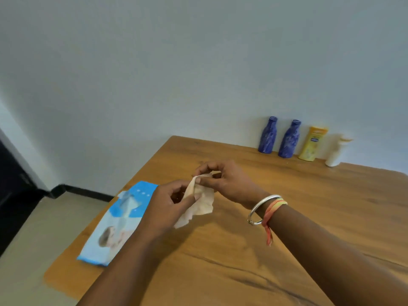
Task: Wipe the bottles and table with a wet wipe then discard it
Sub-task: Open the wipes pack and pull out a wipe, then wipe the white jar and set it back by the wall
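Surface [242, 261]: brown wood, filling the near and right part of the view.
Wipes pack [114, 226]: light blue, lying flat near the surface's left edge, partly hidden behind the left wrist.
Left hand [163, 208]: raised over the surface; its fingers [187, 200] are curled and pinch the lower part of the wipe.
Wet wipe [203, 204]: white and crumpled, held between both hands, loose end hanging down.
Right hand [231, 182]: just beyond the left, fingers curled, pinching the wipe's top edge.
Wrist: silver bangle [262, 208] and orange thread band [272, 214] on the right.
Bottles: upright in a row at the far edge by the wall, well apart from the hands: first blue bottle [267, 135], second blue bottle [289, 140], yellow bottle [312, 144], blurred white bottle [334, 153].
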